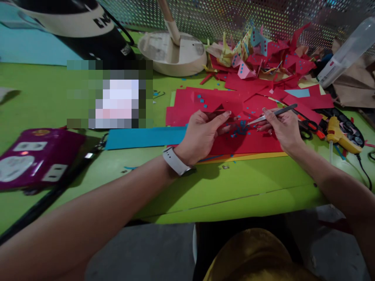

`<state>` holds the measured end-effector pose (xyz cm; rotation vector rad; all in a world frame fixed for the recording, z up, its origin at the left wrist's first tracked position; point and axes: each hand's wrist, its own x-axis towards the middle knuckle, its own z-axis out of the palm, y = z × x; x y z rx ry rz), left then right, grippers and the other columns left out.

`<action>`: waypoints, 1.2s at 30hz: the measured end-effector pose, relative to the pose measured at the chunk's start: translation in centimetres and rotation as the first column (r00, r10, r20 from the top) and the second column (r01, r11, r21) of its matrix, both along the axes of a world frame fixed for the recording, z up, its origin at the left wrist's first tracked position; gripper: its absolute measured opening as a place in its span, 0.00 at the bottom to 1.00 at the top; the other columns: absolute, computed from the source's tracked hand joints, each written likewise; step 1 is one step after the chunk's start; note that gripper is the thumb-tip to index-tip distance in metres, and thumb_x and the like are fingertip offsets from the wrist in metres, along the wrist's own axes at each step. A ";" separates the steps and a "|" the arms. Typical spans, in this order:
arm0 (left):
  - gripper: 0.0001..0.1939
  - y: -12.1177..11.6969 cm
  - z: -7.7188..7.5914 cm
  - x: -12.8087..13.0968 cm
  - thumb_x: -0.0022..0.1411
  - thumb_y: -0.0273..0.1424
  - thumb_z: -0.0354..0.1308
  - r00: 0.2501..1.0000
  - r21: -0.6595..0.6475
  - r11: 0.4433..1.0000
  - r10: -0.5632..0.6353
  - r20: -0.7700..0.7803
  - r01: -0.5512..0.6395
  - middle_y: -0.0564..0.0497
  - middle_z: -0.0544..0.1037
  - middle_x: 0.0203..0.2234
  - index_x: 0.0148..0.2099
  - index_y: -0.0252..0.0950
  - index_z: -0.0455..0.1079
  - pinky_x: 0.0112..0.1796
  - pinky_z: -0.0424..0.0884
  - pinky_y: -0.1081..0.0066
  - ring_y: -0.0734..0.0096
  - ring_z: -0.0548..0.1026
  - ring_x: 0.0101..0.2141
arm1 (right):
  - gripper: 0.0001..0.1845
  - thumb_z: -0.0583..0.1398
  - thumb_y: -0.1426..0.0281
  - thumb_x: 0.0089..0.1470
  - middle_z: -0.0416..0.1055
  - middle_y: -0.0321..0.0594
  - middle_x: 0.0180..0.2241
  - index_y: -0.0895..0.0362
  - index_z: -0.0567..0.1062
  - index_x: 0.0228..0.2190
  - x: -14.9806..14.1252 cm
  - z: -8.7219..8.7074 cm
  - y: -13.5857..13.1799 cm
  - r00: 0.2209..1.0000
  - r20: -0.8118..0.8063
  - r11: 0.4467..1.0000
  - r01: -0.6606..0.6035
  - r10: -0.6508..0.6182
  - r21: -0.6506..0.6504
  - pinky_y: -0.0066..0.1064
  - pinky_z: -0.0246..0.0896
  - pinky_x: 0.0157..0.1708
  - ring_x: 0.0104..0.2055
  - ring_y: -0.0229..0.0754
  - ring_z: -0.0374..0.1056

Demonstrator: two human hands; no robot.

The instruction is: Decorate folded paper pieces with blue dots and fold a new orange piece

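My left hand (205,130) pinches a small folded red paper piece (221,114) between thumb and fingers above a red paper sheet (252,142). A white watch sits on that wrist. My right hand (283,127) grips metal tweezers (272,114), their tip pointing left toward a cluster of tiny blue paper squares (241,128) lying on the red sheet. The two hands are a short gap apart, with the blue bits between them.
A green table (234,187) holds a blue paper strip (146,137), a pile of folded paper shapes (258,50), red-handled scissors (309,127), a yellow glue gun (340,136), a purple power strip (35,156), a lamp base (172,52) and a white bottle (348,50).
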<state>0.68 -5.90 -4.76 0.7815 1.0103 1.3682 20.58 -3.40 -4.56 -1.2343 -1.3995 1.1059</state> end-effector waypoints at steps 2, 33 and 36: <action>0.08 0.0 0.0 0.0 0.50 0.30 0.71 1.000 0.000 1.000 0.001 -0.018 -0.001 0.48 0.84 0.32 0.32 0.35 0.77 0.42 0.80 0.65 0.58 0.82 0.42 | 0.23 0.66 0.49 0.51 0.78 0.40 0.24 0.59 0.76 0.29 0.0 -0.1 0.0 1.000 -0.006 1.000 0.001 -0.001 0.005 0.22 0.64 0.16 0.24 0.39 0.76; 0.18 -1.7 -0.6 0.5 0.49 0.40 0.73 0.962 0.089 0.972 -0.200 -0.186 0.219 0.47 0.85 0.36 0.40 0.36 0.80 0.38 0.81 0.65 0.61 0.84 0.36 | 0.20 0.62 0.48 0.56 0.78 0.35 0.25 0.52 0.75 0.31 -0.3 1.9 -1.5 0.987 -0.137 0.958 0.119 -0.086 0.260 0.25 0.64 0.18 0.27 0.39 0.78; 0.18 -1.8 -0.6 0.5 0.49 0.40 0.73 0.959 0.097 0.967 -0.213 -0.185 0.234 0.47 0.85 0.36 0.40 0.36 0.79 0.38 0.81 0.65 0.60 0.84 0.37 | 0.20 0.63 0.48 0.55 0.78 0.34 0.24 0.52 0.75 0.31 -0.3 2.0 -1.6 0.987 -0.138 0.959 0.115 -0.081 0.260 0.25 0.64 0.18 0.28 0.39 0.78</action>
